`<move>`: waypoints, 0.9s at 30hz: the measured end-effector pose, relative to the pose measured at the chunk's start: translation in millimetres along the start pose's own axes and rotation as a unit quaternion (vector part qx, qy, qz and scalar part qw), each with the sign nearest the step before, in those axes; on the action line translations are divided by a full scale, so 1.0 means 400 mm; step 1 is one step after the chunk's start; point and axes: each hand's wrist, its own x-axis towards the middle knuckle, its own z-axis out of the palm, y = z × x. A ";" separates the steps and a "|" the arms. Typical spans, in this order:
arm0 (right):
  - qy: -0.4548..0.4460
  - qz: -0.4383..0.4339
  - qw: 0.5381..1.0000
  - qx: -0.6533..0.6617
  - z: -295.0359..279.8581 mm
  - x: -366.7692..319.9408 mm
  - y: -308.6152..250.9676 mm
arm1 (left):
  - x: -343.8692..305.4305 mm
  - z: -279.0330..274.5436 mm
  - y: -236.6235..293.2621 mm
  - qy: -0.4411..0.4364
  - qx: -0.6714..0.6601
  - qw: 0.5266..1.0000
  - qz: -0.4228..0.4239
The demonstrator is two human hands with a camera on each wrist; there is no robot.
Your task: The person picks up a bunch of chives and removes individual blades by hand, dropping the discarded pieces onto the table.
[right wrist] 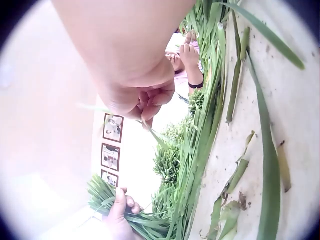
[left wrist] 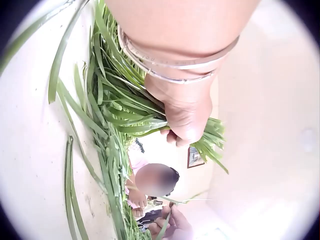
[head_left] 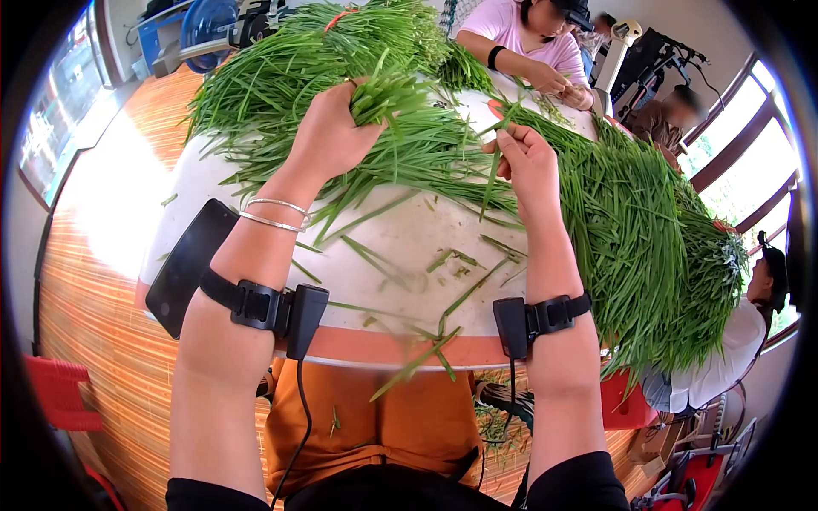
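Note:
My left hand grips a bunch of garlic chives above the table, its cut ends poking out past the fist in the left wrist view. Long leaves from that bunch trail down toward the pile. To the right, at about the same height, my right hand pinches a thin chive leaf between thumb and fingers. Below both hands, loose leaves and trimmed scraps lie scattered on the white tabletop.
A large heap of chives covers the table's far left, and another heap runs down the right side. A dark phone-like slab lies by my left forearm. Across the table sits a person in pink; someone in white is at the right.

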 end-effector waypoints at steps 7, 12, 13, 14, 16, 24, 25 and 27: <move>-0.171 -0.024 0.985 0.009 0.041 -0.018 0.008 | -0.012 0.000 0.055 -0.095 -0.091 0.990 -0.048; -0.286 -0.004 0.955 0.073 0.088 -0.055 0.004 | -0.022 0.010 0.065 -0.188 -0.175 0.966 -0.025; -0.285 -0.003 0.956 0.073 0.088 -0.054 0.009 | -0.023 0.011 0.067 -0.190 -0.175 0.966 -0.025; -0.297 -0.014 0.953 0.066 0.088 -0.051 0.015 | -0.023 0.011 0.069 -0.199 -0.185 0.962 -0.024; -0.308 -0.024 0.949 0.059 0.084 -0.050 0.013 | -0.024 0.013 0.069 -0.208 -0.194 0.958 -0.023; -0.255 0.011 0.967 0.022 0.083 -0.046 0.014 | -0.020 0.016 0.066 -0.223 -0.172 0.958 -0.047; -0.255 0.009 0.967 0.023 0.078 -0.042 0.017 | -0.019 0.017 0.063 -0.223 -0.172 0.959 -0.046; -0.221 0.013 0.975 -0.025 0.068 -0.037 0.017 | -0.021 0.018 0.067 -0.177 -0.235 0.954 -0.059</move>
